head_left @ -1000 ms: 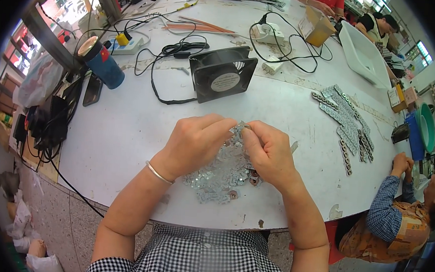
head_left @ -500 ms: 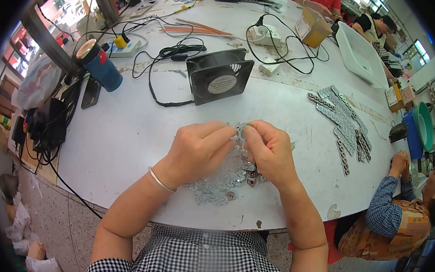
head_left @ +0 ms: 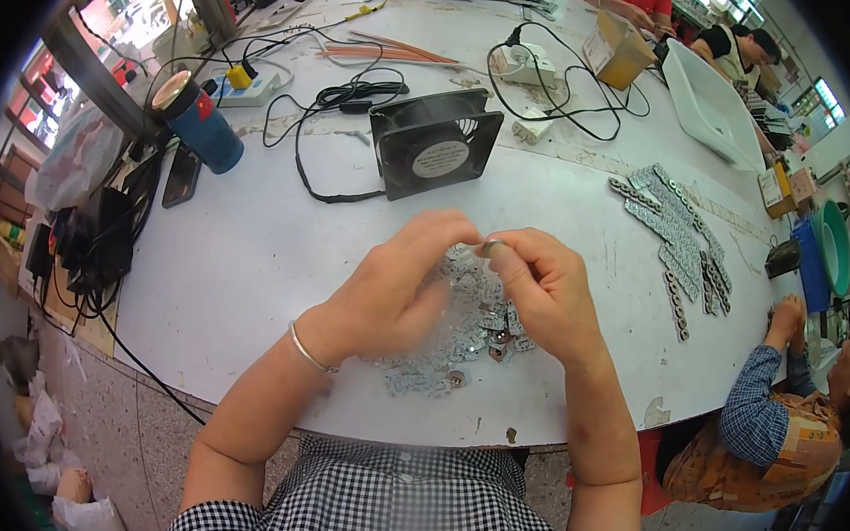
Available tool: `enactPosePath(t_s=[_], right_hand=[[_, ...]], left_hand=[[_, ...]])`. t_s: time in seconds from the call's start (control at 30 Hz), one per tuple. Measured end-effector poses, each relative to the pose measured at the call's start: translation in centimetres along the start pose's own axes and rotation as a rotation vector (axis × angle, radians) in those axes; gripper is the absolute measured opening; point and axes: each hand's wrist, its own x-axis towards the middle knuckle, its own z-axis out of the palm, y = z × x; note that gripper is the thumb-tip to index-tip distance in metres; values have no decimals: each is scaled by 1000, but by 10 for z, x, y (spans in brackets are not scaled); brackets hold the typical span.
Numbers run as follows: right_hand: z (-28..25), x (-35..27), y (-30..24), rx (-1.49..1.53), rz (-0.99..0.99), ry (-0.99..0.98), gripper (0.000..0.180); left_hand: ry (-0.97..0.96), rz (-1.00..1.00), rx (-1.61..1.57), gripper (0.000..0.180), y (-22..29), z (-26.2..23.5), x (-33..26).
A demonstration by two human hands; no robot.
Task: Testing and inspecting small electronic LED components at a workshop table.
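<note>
My left hand [head_left: 399, 288] and my right hand [head_left: 545, 292] meet above the near edge of the white table [head_left: 250, 255], fingertips pinched together on a small silver metal piece [head_left: 492, 245]. Under both hands lies a heap of small shiny metal parts and strips [head_left: 460, 331], partly hidden by my fingers. A thin bangle circles my left wrist.
A black square fan [head_left: 434, 154] stands behind my hands, its cable looping left. A blue cup [head_left: 200, 125] and a power strip [head_left: 246, 87] sit far left. Rows of metal strips [head_left: 675, 232] lie at right, with a white tray [head_left: 712, 103] beyond. A person in checked sleeves [head_left: 760, 432] sits at right.
My hands have risen a little off the heap and the fingertips have drawn together on one small piece. The heap looks more spread out below them.
</note>
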Motion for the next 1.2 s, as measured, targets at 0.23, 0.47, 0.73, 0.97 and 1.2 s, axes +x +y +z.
enactPosePath(t_s=[0.23, 0.47, 0.73, 0.97, 1.2], right_hand=[[12, -5, 3, -61, -77, -123, 15], [7, -1, -2, -127, -93, -172, 14], [-3, 3, -5, 28, 32, -363, 16], [-2, -2, -7, -74, -40, -198, 16], [0, -3, -4, -19, -43, -245, 14]], left_hand=[[-71, 33, 18, 59, 1, 0, -1], [-119, -220, -243, 59, 2, -2, -4], [-211, -290, -379, 60, 5, -8, -2], [-125, -245, -147, 34, 3, -6, -3], [-116, -188, -54, 13, 3, -11, -2]])
